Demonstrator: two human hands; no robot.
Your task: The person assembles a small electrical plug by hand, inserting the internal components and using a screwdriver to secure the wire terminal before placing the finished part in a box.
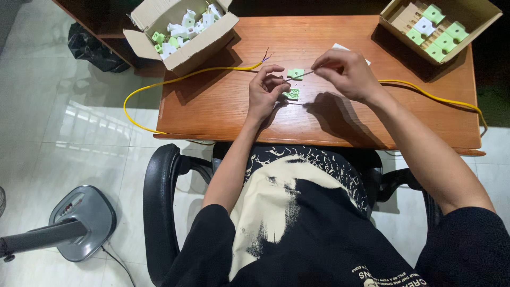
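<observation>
My left hand [265, 90] is over the middle of the wooden table [223, 106], its fingertips pinched on a small dark part next to a light green plastic piece [296, 73]. My right hand [348, 72] pinches a thin metal tool [303, 75] whose tip reaches that green piece. A second green piece [291, 94] lies on the table just below, beside my left thumb.
An open cardboard box [186, 32] of white and green plastic parts stands at the back left. Another box [438, 26] with green parts in rows is at the back right. A yellow cable [175, 79] runs across the table. A fan base [82, 220] sits on the floor.
</observation>
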